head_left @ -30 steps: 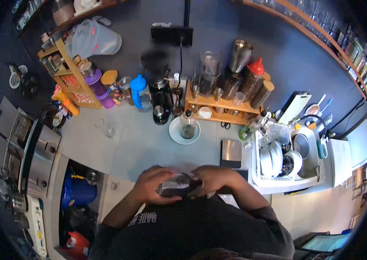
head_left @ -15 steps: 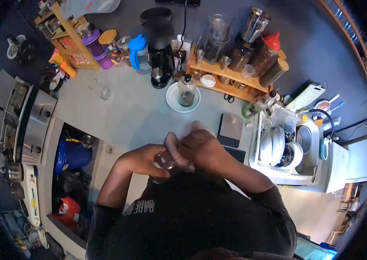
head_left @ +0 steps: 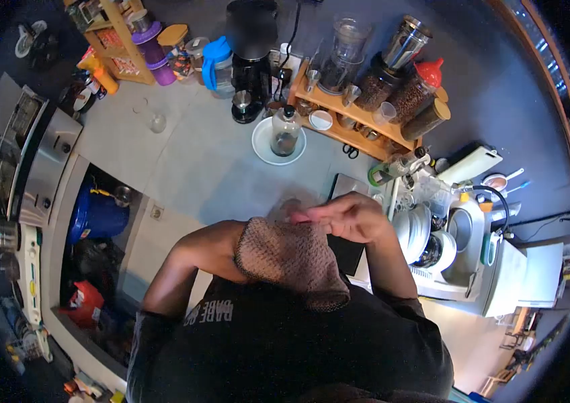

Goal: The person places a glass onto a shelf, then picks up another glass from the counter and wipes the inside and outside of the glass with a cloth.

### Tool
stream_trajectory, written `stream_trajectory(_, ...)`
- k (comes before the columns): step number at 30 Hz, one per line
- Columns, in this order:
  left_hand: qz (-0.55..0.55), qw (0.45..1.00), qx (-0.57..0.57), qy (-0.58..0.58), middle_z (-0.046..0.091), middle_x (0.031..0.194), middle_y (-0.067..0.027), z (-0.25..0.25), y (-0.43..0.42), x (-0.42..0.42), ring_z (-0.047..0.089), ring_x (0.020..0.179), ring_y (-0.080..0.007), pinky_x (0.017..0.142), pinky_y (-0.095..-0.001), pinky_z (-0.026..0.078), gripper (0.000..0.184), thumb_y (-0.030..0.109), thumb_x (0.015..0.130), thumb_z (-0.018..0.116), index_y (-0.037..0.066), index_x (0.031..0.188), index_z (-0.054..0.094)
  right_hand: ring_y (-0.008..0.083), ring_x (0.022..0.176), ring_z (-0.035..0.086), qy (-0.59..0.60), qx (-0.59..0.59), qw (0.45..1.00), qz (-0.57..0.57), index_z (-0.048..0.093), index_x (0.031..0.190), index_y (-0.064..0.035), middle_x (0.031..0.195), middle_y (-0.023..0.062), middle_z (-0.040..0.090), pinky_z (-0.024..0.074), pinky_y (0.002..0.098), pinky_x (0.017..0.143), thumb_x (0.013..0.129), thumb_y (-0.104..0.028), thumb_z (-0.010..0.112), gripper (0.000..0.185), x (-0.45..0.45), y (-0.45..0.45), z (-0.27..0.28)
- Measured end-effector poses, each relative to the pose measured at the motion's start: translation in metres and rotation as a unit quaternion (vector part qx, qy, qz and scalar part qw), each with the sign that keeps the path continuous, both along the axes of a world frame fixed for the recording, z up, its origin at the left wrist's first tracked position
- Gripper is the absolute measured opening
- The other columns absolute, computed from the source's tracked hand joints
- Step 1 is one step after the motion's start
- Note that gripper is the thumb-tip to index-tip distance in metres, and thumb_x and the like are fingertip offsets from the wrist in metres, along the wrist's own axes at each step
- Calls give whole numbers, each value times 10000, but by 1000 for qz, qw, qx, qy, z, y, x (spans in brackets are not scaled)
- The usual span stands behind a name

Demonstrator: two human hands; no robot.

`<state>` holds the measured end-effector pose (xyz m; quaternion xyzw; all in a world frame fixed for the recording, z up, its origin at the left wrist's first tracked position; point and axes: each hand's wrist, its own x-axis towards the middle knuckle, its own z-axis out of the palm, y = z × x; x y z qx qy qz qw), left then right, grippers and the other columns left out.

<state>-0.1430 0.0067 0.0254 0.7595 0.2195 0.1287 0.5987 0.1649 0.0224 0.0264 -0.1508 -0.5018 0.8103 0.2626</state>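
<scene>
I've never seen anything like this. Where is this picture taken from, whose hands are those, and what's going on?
There's no machine here: these are a person's own bare hands, seen by a camera worn on the head, looking forward and down.

The left hand is partly hidden by a textured cloth draped over it. The right hand is at the cloth's upper edge; something blurred there is too unclear to name.

On the counter ahead, a bottle stands in a white bowl. Behind are a blue-lidded pitcher and a wooden shelf of jars.
</scene>
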Motion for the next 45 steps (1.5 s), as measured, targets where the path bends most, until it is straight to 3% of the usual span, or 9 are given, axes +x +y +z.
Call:
stream_trajectory(2, 20, 1000, 18, 15, 681, 1116, -132, -3, -4, -1, 671, 1007, -250, 891, -365, 524, 671, 182, 650, 841, 11, 1242, 575, 187, 999, 653, -173, 146, 972, -62, 661, 1204, 29, 1216, 165, 683, 506, 341, 806, 796, -61, 647, 418, -8, -4, 4)
stream_trajectory(9, 69, 990, 40, 116, 688, 1033, -161, -3, -14, 6, 678, 963, -308, 825, -387, 536, 672, 269, 632, 842, 35, 1206, 581, 314, 947, 694, -413, 401, 817, -26, 682, 1048, -27, 1048, 168, 707, 535, 398, 811, 729, -104, 695, 328, -40, -3, 12)
stream_trajectory(12, 76, 976, 100, 179, 696, 965, -170, -2, -16, 4, 687, 908, -340, 768, -404, 547, 673, 321, 639, 834, 61, 1207, 582, 286, 884, 711, -276, 591, 752, -96, 685, 963, 18, 911, 165, 711, 530, 351, 785, 751, -178, 768, 301, -49, -7, -4)
stream_trajectory(17, 154, 955, 142, 209, 697, 1037, -177, 4, -43, 12, 680, 948, -360, 836, -408, 552, 646, 348, 642, 848, 49, 1157, 599, 253, 857, 708, -336, 164, 927, 11, 707, 965, -18, 935, 166, 709, 532, 324, 780, 776, -167, 751, 245, -50, -5, -27)
stream_trajectory(22, 196, 942, 193, 190, 705, 937, -170, -6, -43, 6, 690, 878, -353, 771, -424, 547, 560, 368, 664, 833, 14, 1058, 650, 279, 880, 709, -406, 422, 810, -33, 708, 952, 6, 939, 166, 710, 548, 315, 807, 755, -97, 702, 222, -51, -16, -24)
stream_trajectory(25, 51, 995, -36, 72, 705, 935, -167, -24, -25, -10, 689, 861, -345, 759, -405, 542, 524, 388, 677, 834, 34, 1027, 670, 301, 889, 703, -217, 651, 719, -107, 706, 949, 6, 931, 152, 708, 560, 341, 775, 742, -57, 671, 219, -52, -30, -23)
stream_trajectory(30, 82, 975, 107, 178, 717, 962, -122, 16, -35, -5, 692, 935, -284, 803, -382, 531, 543, 370, 690, 862, 26, 1063, 671, 300, 924, 692, -275, 473, 836, -35, 691, 1073, -68, 1018, 98, 712, 551, 375, 801, 775, -130, 723, 306, -44, -21, -42)
stream_trajectory(36, 195, 978, -3, -79, 671, 1090, -87, 3, -44, -12, 633, 983, -169, 864, -322, 506, 591, 274, 764, 855, 5, 1208, 571, 176, 775, 656, -67, 73, 993, -68, 578, 1199, -65, 935, 44, 675, 531, 291, 727, 861, -222, 731, 402, -43, -57, -40)
stream_trajectory(45, 378, 815, -157, -411, 555, 1303, -127, -25, -46, 42, 512, 1211, -231, 1059, -400, 388, 606, 454, 1008, 489, -18, 1384, 436, 486, 1309, 346, -219, 534, 815, -50, 411, 1344, 37, 1378, 312, 358, 231, 554, 1138, 962, -537, 511, 696, -57, -74, -22)
